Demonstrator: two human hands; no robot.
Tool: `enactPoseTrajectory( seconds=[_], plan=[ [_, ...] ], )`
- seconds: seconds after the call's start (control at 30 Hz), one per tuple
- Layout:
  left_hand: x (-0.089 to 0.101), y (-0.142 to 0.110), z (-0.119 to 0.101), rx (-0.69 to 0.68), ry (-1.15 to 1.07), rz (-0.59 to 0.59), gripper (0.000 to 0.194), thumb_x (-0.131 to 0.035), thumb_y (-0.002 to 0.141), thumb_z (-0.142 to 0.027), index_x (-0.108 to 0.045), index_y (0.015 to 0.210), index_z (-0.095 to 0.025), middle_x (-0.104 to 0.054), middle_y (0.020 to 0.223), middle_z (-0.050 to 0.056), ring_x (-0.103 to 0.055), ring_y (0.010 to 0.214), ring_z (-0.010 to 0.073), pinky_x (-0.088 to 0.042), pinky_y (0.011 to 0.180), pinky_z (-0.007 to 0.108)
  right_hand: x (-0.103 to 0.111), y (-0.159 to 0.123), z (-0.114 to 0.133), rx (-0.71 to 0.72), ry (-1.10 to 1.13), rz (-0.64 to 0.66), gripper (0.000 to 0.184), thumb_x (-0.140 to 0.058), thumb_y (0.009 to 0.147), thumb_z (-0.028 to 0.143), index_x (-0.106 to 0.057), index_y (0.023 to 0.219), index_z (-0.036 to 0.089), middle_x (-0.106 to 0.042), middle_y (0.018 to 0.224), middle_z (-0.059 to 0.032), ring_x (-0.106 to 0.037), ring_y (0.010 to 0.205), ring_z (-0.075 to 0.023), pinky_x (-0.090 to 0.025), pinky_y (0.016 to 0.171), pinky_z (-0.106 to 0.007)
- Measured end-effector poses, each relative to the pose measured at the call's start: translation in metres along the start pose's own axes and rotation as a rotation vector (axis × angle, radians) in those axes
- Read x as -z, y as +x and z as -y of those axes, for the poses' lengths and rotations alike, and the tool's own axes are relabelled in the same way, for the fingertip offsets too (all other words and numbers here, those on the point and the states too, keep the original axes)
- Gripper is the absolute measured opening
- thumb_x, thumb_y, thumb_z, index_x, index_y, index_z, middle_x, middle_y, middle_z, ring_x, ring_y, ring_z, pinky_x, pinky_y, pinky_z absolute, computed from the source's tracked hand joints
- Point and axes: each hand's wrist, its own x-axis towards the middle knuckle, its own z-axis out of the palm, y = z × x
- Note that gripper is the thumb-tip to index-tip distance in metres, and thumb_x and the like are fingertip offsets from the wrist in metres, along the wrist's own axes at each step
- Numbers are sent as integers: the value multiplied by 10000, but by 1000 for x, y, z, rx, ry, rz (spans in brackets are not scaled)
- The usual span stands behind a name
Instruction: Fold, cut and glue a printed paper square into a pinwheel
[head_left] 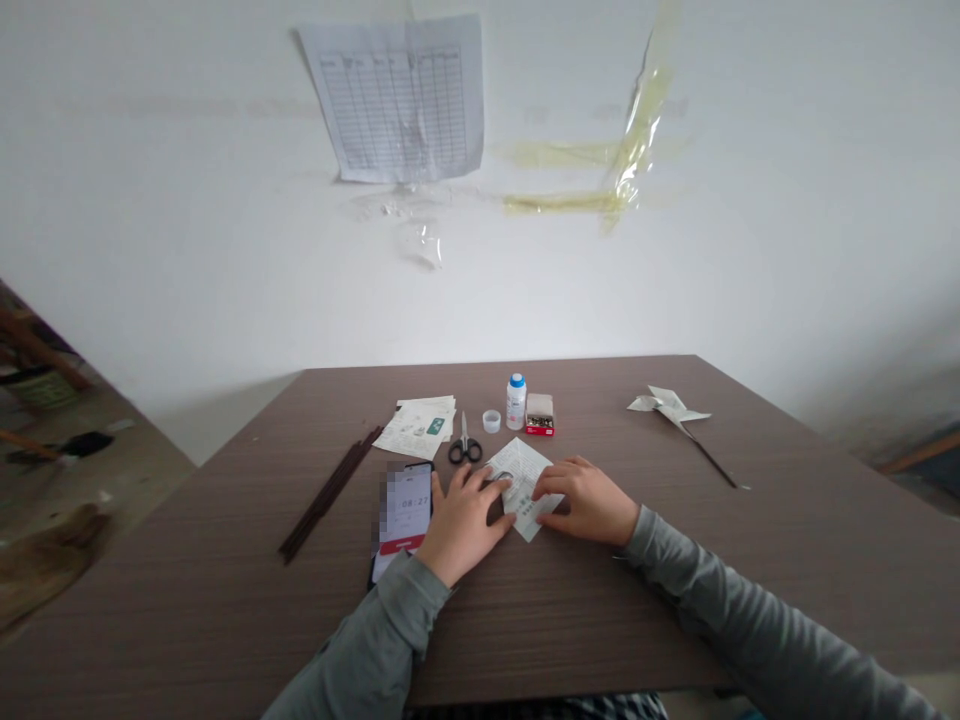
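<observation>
A printed square sheet of paper (524, 485) lies turned like a diamond on the table before me. My left hand (466, 515) rests at its left side, fingers spread, with the thumb and fingertips touching the paper. At the right corner my right hand (589, 500) has its curled fingers and thumb on the sheet. Just beyond my left hand are black-handled scissors (465, 448). A phone (405, 515) with a running timer on its screen lies beside my left wrist, partly covered by it.
Behind the paper stand a small white cap (491, 421), a white bottle with a blue top (516, 402) and a red box of small metal pieces (540, 415). More printed sheets (416, 425) and dark sticks (330, 490) lie left. A paper pinwheel (671, 405) lies right; a wall (750, 200) rises behind.
</observation>
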Motion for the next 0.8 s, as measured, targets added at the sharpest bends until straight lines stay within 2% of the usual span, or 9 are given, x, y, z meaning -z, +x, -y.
enactPoseTrajectory(
  seconds=[0.1, 0.23, 0.43, 0.57, 0.7, 0.8],
  plan=[
    [0, 0, 0, 6, -1, -5, 557, -912, 1172, -300, -889, 1718, -413, -750, 1923, 116, -553, 1898, 547, -315, 1553, 988, 1, 3, 5, -19, -26, 18, 180, -1010, 1027, 317, -982, 1205, 304, -989, 1252, -61, -913, 1222, -311, -659, 1165, -454],
    [0, 0, 1, 10, 2, 8, 565, -890, 1186, -305, -871, 1745, -390, -732, 1941, 128, -531, 1913, 547, -298, 1559, 989, 1, 7, 8, -53, -49, 59, 237, -991, 1031, 308, -982, 1267, 284, -987, 1272, -78, -900, 1263, -314, -624, 1199, -457],
    [-2, 0, 2, 2, 5, 12, 556, -860, 1203, -322, -865, 1755, -385, -723, 1949, 133, -524, 1914, 546, -286, 1558, 993, -3, 9, 6, -71, -57, 42, 234, -922, 1044, 237, -987, 1263, 291, -988, 1219, -62, -905, 1196, -294, -631, 1179, -432],
    [-5, 1, 3, -4, 3, -19, 540, -893, 1177, -323, -897, 1713, -393, -759, 1911, 135, -564, 1884, 560, -317, 1545, 997, -8, 10, 2, -57, -62, 7, 310, -850, 1032, 144, -983, 1287, 260, -982, 1155, -75, -894, 1124, -279, -649, 1169, -440],
    [-9, 2, 5, -9, 10, -23, 538, -896, 1179, -326, -896, 1712, -398, -755, 1916, 131, -562, 1887, 555, -318, 1548, 988, -11, 9, 0, -55, -47, -19, 434, -792, 973, 42, -987, 1288, 267, -995, 1188, -69, -911, 1128, -284, -668, 1173, -443],
    [-11, 3, 8, -21, 6, -40, 539, -908, 1170, -333, -900, 1705, -400, -765, 1905, 134, -578, 1874, 555, -332, 1543, 986, -11, 9, -2, -68, -20, -29, 426, -791, 962, 21, -994, 1226, 286, -992, 1134, -41, -921, 1082, -282, -685, 1163, -438]
  ],
)
